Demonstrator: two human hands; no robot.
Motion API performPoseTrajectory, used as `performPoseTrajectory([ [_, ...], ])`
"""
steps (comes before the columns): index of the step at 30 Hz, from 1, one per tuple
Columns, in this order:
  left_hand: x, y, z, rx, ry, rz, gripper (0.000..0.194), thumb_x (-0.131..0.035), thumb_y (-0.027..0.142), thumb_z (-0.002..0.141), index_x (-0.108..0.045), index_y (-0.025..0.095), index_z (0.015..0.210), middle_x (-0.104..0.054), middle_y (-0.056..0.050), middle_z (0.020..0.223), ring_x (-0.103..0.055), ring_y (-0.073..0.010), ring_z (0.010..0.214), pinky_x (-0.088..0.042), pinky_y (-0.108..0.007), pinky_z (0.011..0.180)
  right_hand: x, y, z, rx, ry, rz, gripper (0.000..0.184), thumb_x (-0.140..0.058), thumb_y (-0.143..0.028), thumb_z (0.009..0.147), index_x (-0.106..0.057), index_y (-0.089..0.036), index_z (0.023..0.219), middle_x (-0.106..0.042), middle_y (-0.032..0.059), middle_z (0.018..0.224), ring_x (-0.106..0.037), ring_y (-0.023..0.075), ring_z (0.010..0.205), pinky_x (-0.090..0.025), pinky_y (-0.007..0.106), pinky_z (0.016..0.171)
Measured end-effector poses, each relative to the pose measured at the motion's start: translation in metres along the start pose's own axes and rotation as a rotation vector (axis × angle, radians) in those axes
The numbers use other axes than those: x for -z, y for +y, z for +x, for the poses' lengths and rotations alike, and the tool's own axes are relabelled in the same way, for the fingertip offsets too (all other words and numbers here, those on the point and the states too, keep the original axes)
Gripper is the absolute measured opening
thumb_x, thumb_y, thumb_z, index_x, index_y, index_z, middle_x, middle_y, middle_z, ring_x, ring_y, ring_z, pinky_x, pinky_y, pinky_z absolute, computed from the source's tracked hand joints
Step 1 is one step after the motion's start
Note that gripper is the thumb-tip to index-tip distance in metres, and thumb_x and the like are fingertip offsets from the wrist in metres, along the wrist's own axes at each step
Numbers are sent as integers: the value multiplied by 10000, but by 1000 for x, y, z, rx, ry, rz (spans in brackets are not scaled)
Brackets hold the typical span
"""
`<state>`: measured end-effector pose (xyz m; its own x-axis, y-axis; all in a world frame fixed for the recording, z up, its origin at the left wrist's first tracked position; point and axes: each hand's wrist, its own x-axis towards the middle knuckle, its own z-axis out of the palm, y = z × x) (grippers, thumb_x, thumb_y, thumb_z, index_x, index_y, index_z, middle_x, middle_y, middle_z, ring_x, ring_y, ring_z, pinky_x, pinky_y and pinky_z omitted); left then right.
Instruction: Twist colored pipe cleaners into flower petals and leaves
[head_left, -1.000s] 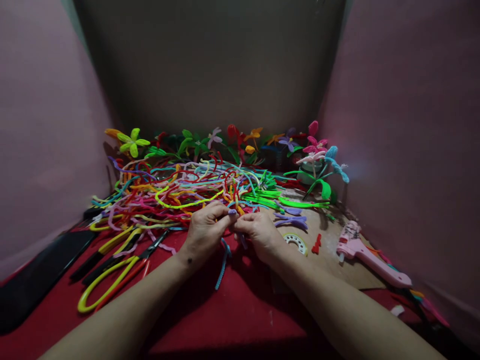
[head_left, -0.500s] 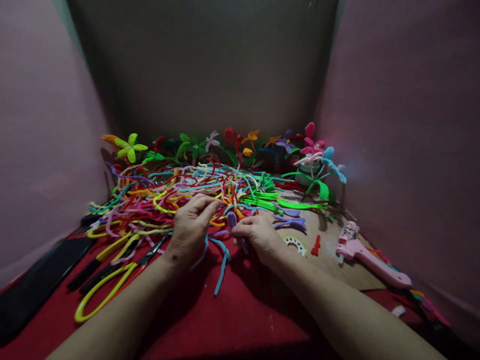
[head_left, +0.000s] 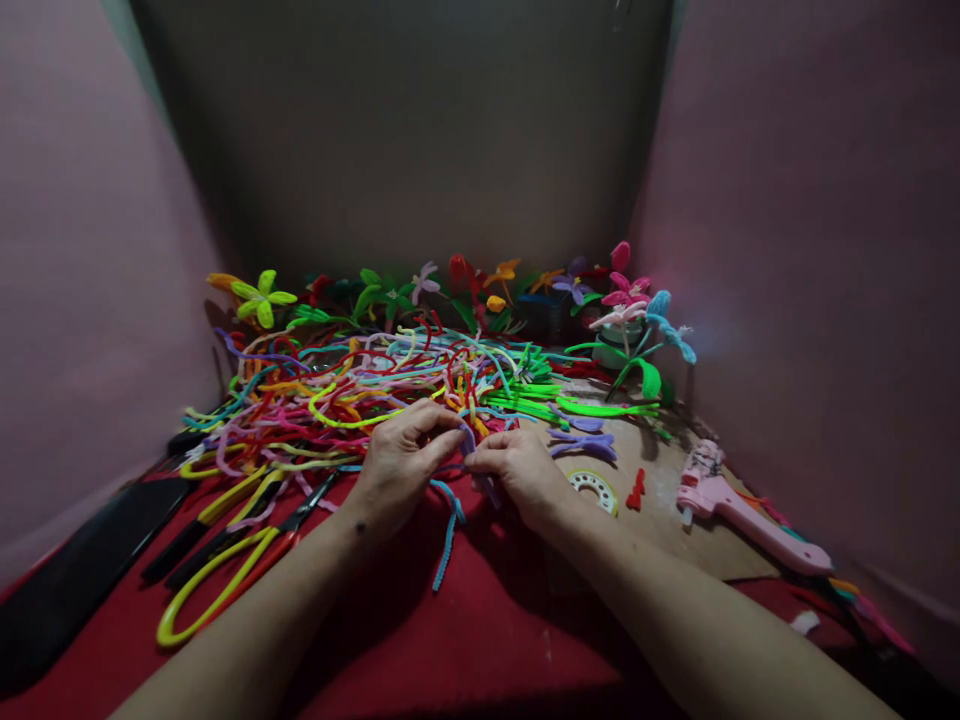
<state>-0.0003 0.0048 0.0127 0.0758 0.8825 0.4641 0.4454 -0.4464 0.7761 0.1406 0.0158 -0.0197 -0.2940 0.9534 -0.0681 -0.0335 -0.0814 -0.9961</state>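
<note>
Between my two hands is a folded purple pipe cleaner [head_left: 490, 490], partly hidden by the fingers. My left hand [head_left: 411, 450] pinches its upper end between thumb and forefinger. Lower down, my right hand [head_left: 517, 465] grips the same piece with its fingertips. A light blue pipe cleaner [head_left: 448, 535] lies bent on the red cloth just below my left hand. Shaped purple pipe-cleaner pieces [head_left: 583, 443] rest on a brown board to the right of my right hand.
A tangled heap of coloured pipe cleaners [head_left: 337, 390] spreads behind the hands, with pipe-cleaner flowers [head_left: 262, 298] along the back. Yellow-handled scissors [head_left: 217, 580] lie at left, near a black flat object [head_left: 82, 580]. Rightward are a tape roll [head_left: 594, 492] and a pink glue gun [head_left: 750, 515].
My left hand has moved right to the purple pipe cleaner and now pinches its top. My right hand has kept its grip. The view has shifted slightly.
</note>
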Motion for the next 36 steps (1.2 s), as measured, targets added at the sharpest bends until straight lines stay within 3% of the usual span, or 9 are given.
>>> performPoseTrajectory([
  [6,-8,-11,-3,291,29,-345,144,-644,281,664,-633,147,716,-617,-3,667,-546,-122,606,-431,-245,611,-1,0,0,27,-6,49,138,-600,-181,583,-561,-127,461,-475,-30,390,-357,58,352,-254,222,397],
  [11,-9,-11,-2,315,29,-400,165,-669,294,649,-634,147,715,-611,7,661,-540,-108,586,-427,-233,598,-1,0,-1,14,-23,90,137,-602,-188,584,-567,-126,467,-495,-22,400,-359,63,350,-251,228,398],
  [16,-2,-8,2,334,0,-461,237,-665,303,663,-636,162,851,-637,-10,784,-571,-112,663,-445,-228,627,1,-3,0,4,12,128,144,-609,-202,580,-572,-121,466,-517,-5,420,-372,65,369,-251,224,405],
  [19,3,-15,5,419,18,-480,256,-676,296,637,-640,146,842,-626,-12,701,-553,-100,555,-432,-222,543,2,-2,2,-13,38,215,144,-619,-229,572,-584,-117,488,-551,10,452,-397,66,392,-269,218,425],
  [22,3,-20,5,469,-50,-516,268,-704,269,591,-647,128,812,-621,-22,633,-550,-110,507,-420,-229,506,4,-1,5,-21,53,299,131,-626,-243,566,-618,-113,551,-591,25,502,-448,80,425,-303,221,457],
  [27,-3,-15,0,415,-183,-497,284,-703,284,601,-651,130,833,-650,-58,711,-570,-140,572,-420,-252,540,4,-2,6,14,89,356,125,-631,-242,564,-620,-118,559,-590,24,508,-479,100,455,-334,237,491],
  [32,-6,-9,-2,297,-150,-374,221,-647,334,676,-648,136,774,-619,-25,708,-521,-113,602,-384,-234,571,4,3,9,83,73,372,104,-646,-202,549,-570,-138,521,-490,-38,452,-379,68,420,-278,232,459],
  [36,-6,-9,-1,299,-157,-356,211,-620,339,703,-637,130,721,-563,11,614,-463,-88,539,-350,-223,539,6,4,8,126,53,313,103,-625,-178,565,-542,-135,521,-449,-51,452,-342,50,421,-237,220,447],
])
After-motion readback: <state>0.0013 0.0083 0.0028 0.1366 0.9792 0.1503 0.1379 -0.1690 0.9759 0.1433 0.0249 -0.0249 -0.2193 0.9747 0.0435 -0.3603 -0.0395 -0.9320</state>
